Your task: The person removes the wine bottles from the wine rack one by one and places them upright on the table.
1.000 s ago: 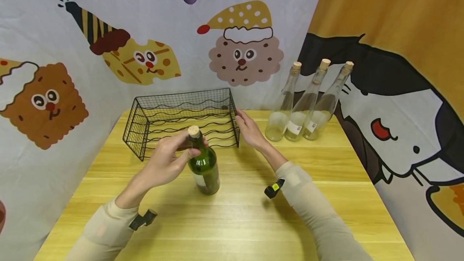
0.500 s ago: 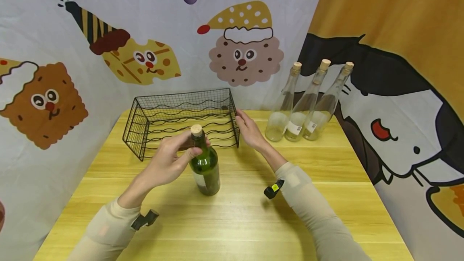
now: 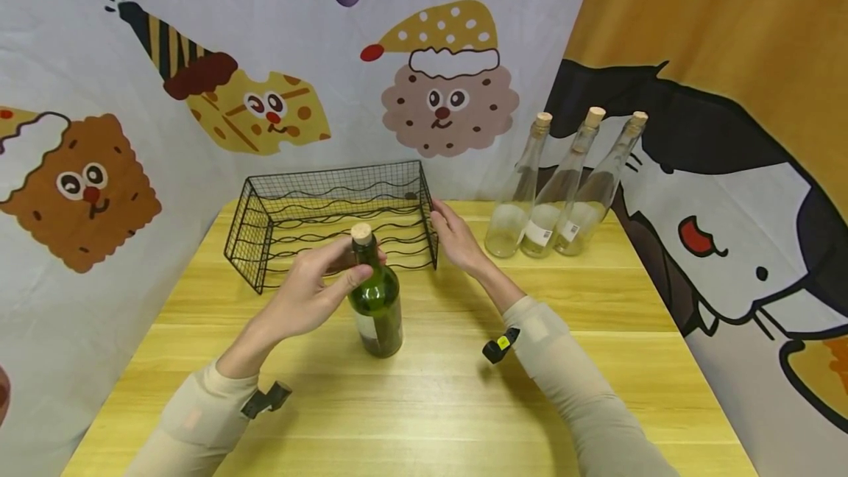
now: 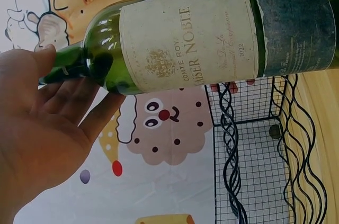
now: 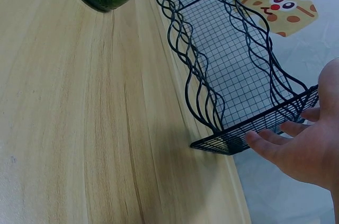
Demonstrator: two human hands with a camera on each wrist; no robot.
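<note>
A green wine bottle (image 3: 379, 308) with a cork (image 3: 361, 232) stands nearly upright in front of a black wire wine rack (image 3: 250, 245). My left hand (image 3: 301, 297) holds its neck between thumb and fingers. The left wrist view shows the bottle's cream and dark label (image 4: 190, 38). Whether the base touches the table cannot be told. At the rack's right end, my right hand (image 3: 457, 241) rests against the mesh side with straight fingers, as the right wrist view (image 5: 312, 147) also suggests.
Three clear corked bottles (image 3: 513, 219) stand in a row on the wooden table (image 3: 464, 403), right of the rack. Behind the rack hangs a printed cartoon cloth (image 3: 278, 28), and a second cloth (image 3: 735, 241) hangs along the right side.
My left hand has shifted the green bottle slightly to the right, its corked top moving most, so it stands a little more upright. My right hand stays at the rack's side.
</note>
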